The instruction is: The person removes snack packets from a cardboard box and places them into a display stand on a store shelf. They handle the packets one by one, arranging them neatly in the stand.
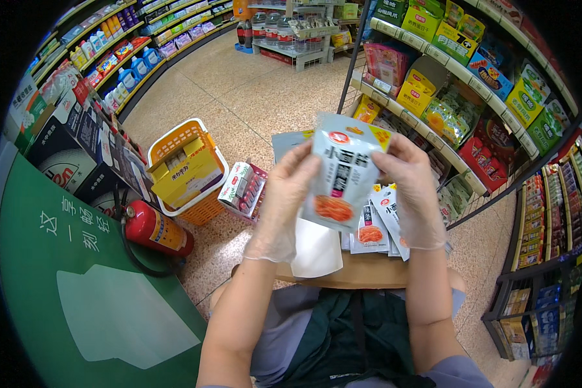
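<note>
Both of my hands wear thin clear gloves and hold up one grey snack packet with a picture of orange-red food strips. My left hand grips its left edge, and my right hand pinches its upper right edge between thumb and fingers. Behind and below it, more packets of the same kind lie on a brown cardboard surface in front of my lap. A blank white sheet or card lies beside them, near my left wrist. Another grey packet shows partly behind my left hand.
An orange-and-white plastic basket holding a yellow carton stands on the floor at left, near a box of red-wrapped snacks. A red fire extinguisher stands beside a green panel. Snack shelves rise close at right.
</note>
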Tool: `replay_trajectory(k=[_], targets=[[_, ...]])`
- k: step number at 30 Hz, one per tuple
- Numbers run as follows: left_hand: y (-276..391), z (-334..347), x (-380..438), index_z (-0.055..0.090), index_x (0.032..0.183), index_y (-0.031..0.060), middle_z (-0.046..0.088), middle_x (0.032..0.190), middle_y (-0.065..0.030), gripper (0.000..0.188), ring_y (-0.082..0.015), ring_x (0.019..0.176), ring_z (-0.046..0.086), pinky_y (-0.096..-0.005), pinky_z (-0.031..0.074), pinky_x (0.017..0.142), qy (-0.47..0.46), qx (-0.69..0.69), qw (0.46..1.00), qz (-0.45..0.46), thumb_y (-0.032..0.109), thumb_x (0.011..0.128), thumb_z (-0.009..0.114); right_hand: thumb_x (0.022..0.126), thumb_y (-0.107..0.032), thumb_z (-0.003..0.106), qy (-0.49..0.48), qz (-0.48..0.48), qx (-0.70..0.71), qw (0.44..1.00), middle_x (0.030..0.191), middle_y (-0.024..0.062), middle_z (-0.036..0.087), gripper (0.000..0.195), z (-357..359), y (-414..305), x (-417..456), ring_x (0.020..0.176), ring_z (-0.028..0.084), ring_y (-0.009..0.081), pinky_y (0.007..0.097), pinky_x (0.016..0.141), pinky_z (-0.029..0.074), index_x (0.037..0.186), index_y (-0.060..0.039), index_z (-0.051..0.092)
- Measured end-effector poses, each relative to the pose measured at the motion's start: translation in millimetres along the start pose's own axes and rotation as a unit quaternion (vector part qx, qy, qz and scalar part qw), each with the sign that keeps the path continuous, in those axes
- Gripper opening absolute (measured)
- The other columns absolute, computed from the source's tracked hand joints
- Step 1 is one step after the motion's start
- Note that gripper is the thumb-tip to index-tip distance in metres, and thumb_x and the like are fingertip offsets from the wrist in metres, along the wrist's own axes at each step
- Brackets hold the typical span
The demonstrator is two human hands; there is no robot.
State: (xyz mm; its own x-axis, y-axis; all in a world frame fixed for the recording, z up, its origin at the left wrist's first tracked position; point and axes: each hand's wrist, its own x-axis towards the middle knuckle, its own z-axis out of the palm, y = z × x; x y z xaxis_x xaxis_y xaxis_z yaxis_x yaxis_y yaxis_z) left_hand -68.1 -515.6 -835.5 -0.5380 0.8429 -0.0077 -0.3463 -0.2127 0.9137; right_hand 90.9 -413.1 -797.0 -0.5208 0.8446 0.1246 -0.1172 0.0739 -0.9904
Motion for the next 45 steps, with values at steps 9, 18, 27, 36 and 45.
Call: replay_trajectory(k=[9, 18, 27, 36, 45], targets=[[-9.0, -38.5, 21.2, 0.064, 0.121, -0.0014, 0.071, 0.104, -0.0083, 0.03, -0.0138, 0.091, 0.066, -0.0283, 0.053, 0.081, 0.07, 0.051, 0.996, 0.003, 0.01, 0.094, 0.059, 0.088, 0.0, 0.063, -0.045, -0.015, -0.007, 0.999, 0.084, -0.0012, 0.068, 0.01, 48.3, 56.4, 43.9, 0.077, 0.058, 0.0054, 0.0233, 0.071, 0.046, 0.095, -0.0017, 0.069], [-14.6, -38.0, 25.2, 0.06, 0.127, -0.0023, 0.07, 0.109, -0.0101, 0.033, -0.0154, 0.096, 0.066, -0.029, 0.053, 0.087, 0.046, 0.037, 0.998, -0.034, 0.01, 0.096, 0.059, 0.088, -0.001, 0.06, -0.018, -0.025, -0.081, 0.996, 0.088, 0.0029, 0.071, 0.018, 43.9, 59.4, 54.7, 0.079, 0.06, 0.0076, 0.0249, 0.071, 0.048, 0.103, 0.0021, 0.069], [-29.1, -44.7, 35.9, 0.056, 0.129, -0.0029, 0.067, 0.115, -0.0124, 0.038, -0.0193, 0.104, 0.064, -0.0331, 0.05, 0.092, 0.054, 0.079, 0.994, -0.044, 0.011, 0.093, 0.058, 0.088, -0.002, 0.058, -0.058, 0.021, -0.13, 0.99, 0.093, 0.0037, 0.072, 0.027, 49.8, 88.1, 65.0, 0.083, 0.064, 0.0098, 0.0262, 0.078, 0.05, 0.112, 0.0003, 0.069], [-36.9, -50.8, 40.9, 0.038, 0.145, -0.005, 0.06, 0.128, -0.0178, 0.062, -0.0249, 0.115, 0.06, -0.0359, 0.047, 0.099, 0.08, 0.122, 0.987, -0.07, 0.011, 0.089, 0.06, 0.085, -0.012, 0.063, -0.025, 0.025, -0.383, 0.923, 0.094, 0.0083, 0.074, 0.031, 55.9, 111.3, 67.0, 0.084, 0.069, 0.0179, 0.0322, 0.081, 0.052, 0.115, -0.0049, 0.07], [-24.1, -34.5, 29.5, 0.028, 0.152, -0.0045, 0.036, 0.153, -0.0248, 0.076, -0.0293, 0.136, 0.045, -0.0363, 0.041, 0.109, 0.089, 0.093, 0.99, 0.059, 0.016, 0.088, 0.064, 0.084, -0.018, 0.067, 0.101, -0.099, -0.364, 0.921, 0.101, 0.0109, 0.069, 0.032, 4.8, 125.7, 59.1, 0.092, 0.067, 0.0237, 0.0343, 0.083, 0.052, 0.113, -0.0036, 0.066]])
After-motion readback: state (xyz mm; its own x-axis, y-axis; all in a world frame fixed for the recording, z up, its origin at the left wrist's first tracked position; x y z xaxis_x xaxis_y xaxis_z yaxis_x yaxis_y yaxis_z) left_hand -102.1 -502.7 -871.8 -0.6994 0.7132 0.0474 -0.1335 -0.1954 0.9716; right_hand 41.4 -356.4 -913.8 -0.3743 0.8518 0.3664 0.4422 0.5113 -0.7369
